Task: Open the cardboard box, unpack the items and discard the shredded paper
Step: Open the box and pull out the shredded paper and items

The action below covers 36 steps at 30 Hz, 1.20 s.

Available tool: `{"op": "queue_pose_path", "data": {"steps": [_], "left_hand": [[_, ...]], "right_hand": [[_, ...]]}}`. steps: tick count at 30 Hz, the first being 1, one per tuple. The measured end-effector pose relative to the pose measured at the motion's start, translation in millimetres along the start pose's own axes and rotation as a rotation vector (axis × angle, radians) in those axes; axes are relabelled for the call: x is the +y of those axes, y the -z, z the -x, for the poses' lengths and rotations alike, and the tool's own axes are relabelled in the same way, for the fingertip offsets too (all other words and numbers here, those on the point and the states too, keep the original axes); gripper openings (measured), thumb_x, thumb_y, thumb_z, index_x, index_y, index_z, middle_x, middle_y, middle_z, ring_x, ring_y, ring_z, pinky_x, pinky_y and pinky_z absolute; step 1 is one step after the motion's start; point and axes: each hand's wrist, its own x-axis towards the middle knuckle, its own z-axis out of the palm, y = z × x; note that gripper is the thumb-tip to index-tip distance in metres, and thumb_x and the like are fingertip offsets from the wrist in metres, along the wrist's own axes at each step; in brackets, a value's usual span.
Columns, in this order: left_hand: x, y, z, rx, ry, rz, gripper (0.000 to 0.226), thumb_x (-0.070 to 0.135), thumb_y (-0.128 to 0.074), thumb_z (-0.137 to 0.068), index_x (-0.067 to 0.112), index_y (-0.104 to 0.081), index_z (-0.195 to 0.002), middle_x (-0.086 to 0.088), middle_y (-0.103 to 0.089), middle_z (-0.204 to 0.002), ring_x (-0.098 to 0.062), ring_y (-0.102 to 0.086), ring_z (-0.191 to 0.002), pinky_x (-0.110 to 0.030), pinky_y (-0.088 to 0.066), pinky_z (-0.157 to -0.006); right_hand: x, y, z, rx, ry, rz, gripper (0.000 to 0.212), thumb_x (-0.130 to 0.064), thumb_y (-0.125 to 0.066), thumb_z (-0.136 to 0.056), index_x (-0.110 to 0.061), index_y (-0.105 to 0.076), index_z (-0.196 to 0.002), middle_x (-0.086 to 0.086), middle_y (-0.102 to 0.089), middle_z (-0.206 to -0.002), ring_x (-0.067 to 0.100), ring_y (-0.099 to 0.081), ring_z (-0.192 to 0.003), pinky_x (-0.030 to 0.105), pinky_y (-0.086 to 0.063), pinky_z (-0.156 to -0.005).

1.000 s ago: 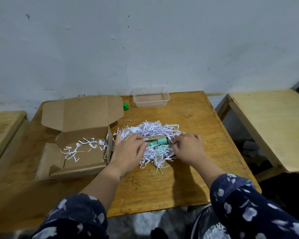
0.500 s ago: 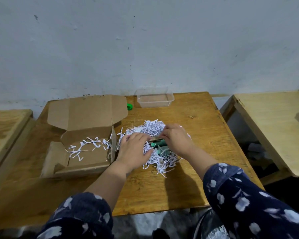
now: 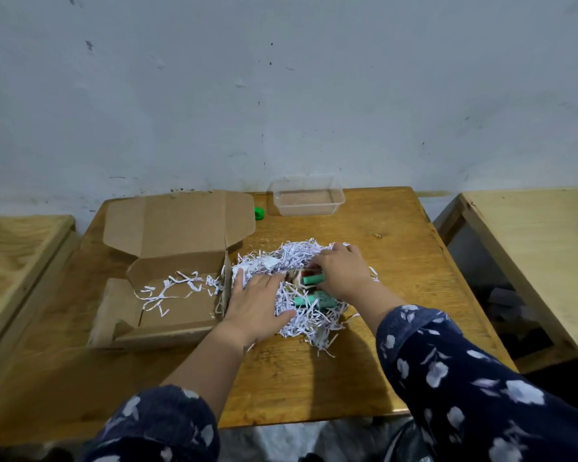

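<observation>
A left hand (image 3: 259,303) pressed shredded paper (image 3: 301,261) on a table (image 3: 397,261) while the right hand (image 3: 342,273) gripped a green stick (image 3: 312,279) beside an open cardboard box (image 3: 167,278).

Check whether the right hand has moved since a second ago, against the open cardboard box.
Yes. The right hand has moved left, toward the cardboard box, from the shredded paper pile's right edge to the green items at its middle.

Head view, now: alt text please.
A person's right hand picks a green item from a shredded paper pile on a wooden table; the left hand presses the pile beside an open cardboard box.
</observation>
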Motion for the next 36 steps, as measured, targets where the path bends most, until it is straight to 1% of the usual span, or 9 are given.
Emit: {"op": "queue_pose_path", "data": {"steps": [5,8,11,16,22,27,31,34,36], "left_hand": [[2.6,5.4,-3.3,-0.043,0.009,0.005,0.083,0.060,-0.052,-0.085,0.023,-0.017,-0.151,0.000,-0.032,-0.153,-0.018,-0.019,-0.144,-0.053,0.008,-0.117],[5.7,9.2,-5.1,-0.056,0.008,0.011,0.085,0.058,-0.055,-0.084,0.023,-0.016,-0.151,0.001,-0.031,-0.154,-0.019,-0.019,-0.145,-0.054,0.007,-0.117],[7.6,11.0,-6.4,-0.064,-0.002,0.006,0.084,0.056,-0.055,-0.084,0.024,-0.016,-0.151,0.001,-0.030,-0.154,-0.019,-0.018,-0.145,-0.053,0.007,-0.117],[11.2,15.6,-10.9,-0.031,-0.054,0.036,0.075,0.060,-0.051,-0.084,0.030,-0.025,-0.148,0.006,-0.032,-0.153,-0.016,-0.018,-0.144,-0.049,0.002,-0.117],[26.9,24.0,-17.3,0.251,-0.161,0.080,0.038,0.051,-0.046,-0.090,0.035,-0.055,-0.123,0.015,-0.054,-0.127,-0.006,-0.040,-0.125,-0.036,-0.016,-0.105],[29.6,15.5,-25.5,0.285,-0.144,0.046,0.047,0.052,-0.045,-0.091,0.033,-0.047,-0.133,0.009,-0.044,-0.136,-0.012,-0.035,-0.128,-0.037,-0.022,-0.105],[33.9,9.9,-29.3,0.281,-0.127,0.047,0.056,0.060,-0.040,-0.091,0.031,-0.040,-0.139,0.007,-0.036,-0.146,-0.014,-0.028,-0.136,-0.041,-0.012,-0.114],[45.8,14.0,-37.4,0.267,-0.117,0.171,0.061,0.064,-0.030,-0.091,0.033,-0.032,-0.144,0.010,-0.034,-0.150,-0.010,-0.023,-0.139,-0.042,-0.006,-0.115],[55.9,19.4,-44.3,0.247,-0.067,0.314,0.064,0.064,-0.033,-0.090,0.032,-0.029,-0.146,0.009,-0.035,-0.151,-0.009,-0.021,-0.140,-0.039,-0.006,-0.114]], "right_hand": [[9.2,13.1,1.0,0.014,-0.002,-0.075,0.042,-0.036,-0.059,-0.088,-0.033,-0.054,-0.130,-0.005,-0.067,-0.120,0.023,-0.047,-0.120,0.039,-0.029,-0.098],[17.1,33.2,4.3,-0.032,-0.059,-0.376,0.053,-0.032,-0.065,-0.086,-0.025,-0.047,-0.136,-0.001,-0.066,-0.122,0.021,-0.059,-0.111,0.040,-0.041,-0.097],[26.5,49.2,10.3,-0.037,-0.125,-0.748,0.053,-0.020,-0.064,-0.088,-0.017,-0.043,-0.137,0.012,-0.065,-0.123,0.021,-0.066,-0.094,0.028,-0.056,-0.071],[46.8,68.9,19.8,0.088,-0.212,-0.895,0.044,-0.018,-0.063,-0.089,-0.022,-0.044,-0.128,0.003,-0.059,-0.105,0.008,-0.060,-0.079,0.015,-0.045,-0.051],[56.6,48.7,26.2,0.213,-0.351,-1.112,0.039,-0.023,-0.058,-0.093,-0.017,-0.048,-0.131,0.011,-0.060,-0.119,0.015,-0.060,-0.088,0.023,-0.047,-0.060],[59.4,28.8,26.4,0.264,-0.555,-1.613,0.046,-0.022,-0.057,-0.093,-0.015,-0.044,-0.137,0.011,-0.064,-0.118,0.023,-0.065,-0.100,0.035,-0.054,-0.083],[55.8,25.1,21.4,0.338,-0.611,-1.885,0.038,-0.017,-0.064,-0.088,-0.009,-0.054,-0.124,0.007,-0.072,-0.099,0.020,-0.070,-0.087,0.032,-0.056,-0.081],[52.7,28.5,14.0,0.326,-0.641,-2.055,0.038,-0.019,-0.069,-0.084,-0.007,-0.057,-0.118,0.013,-0.072,-0.102,0.025,-0.071,-0.087,0.041,-0.055,-0.089],[49.0,30.4,9.1,0.284,-0.627,-2.053,0.037,-0.020,-0.070,-0.083,-0.007,-0.058,-0.115,0.014,-0.072,-0.104,0.025,-0.071,-0.087,0.036,-0.057,-0.080]]}}
